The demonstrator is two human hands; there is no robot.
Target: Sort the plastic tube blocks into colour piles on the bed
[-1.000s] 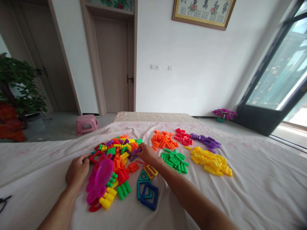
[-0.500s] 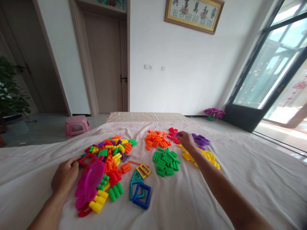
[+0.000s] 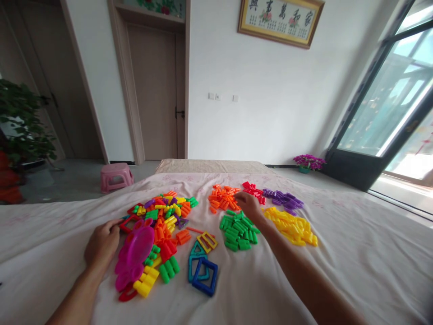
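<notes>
On the left, my left hand [image 3: 102, 243] has its fingers closed at the near corner of a red square frame [image 3: 130, 224], beside a mixed heap of plastic building blocks [image 3: 164, 225]. A magenta flower-shaped plate [image 3: 140, 248] leans on that heap. My right hand [image 3: 249, 205] hovers with curled fingers at the right edge of an orange block pile [image 3: 223, 197]. Whatever its fingertips may hold is hidden. Around that hand lie green blocks [image 3: 238, 231], red blocks [image 3: 255, 192], purple blocks [image 3: 284, 200] and yellow blocks [image 3: 292, 225], each colour in its own pile.
Between heap and piles lie a blue square frame [image 3: 204, 276], teal frames [image 3: 197, 264] and a yellow frame [image 3: 207, 242]. A pale wrinkled sheet [image 3: 257, 289] covers the surface. Beyond it stand a pink stool [image 3: 117, 177] and potted flowers [image 3: 307, 162].
My right hand has moved left, from in front of the red pile to the orange pile's edge. The purple bit at its fingertips no longer shows. My left hand stays by the red frame.
</notes>
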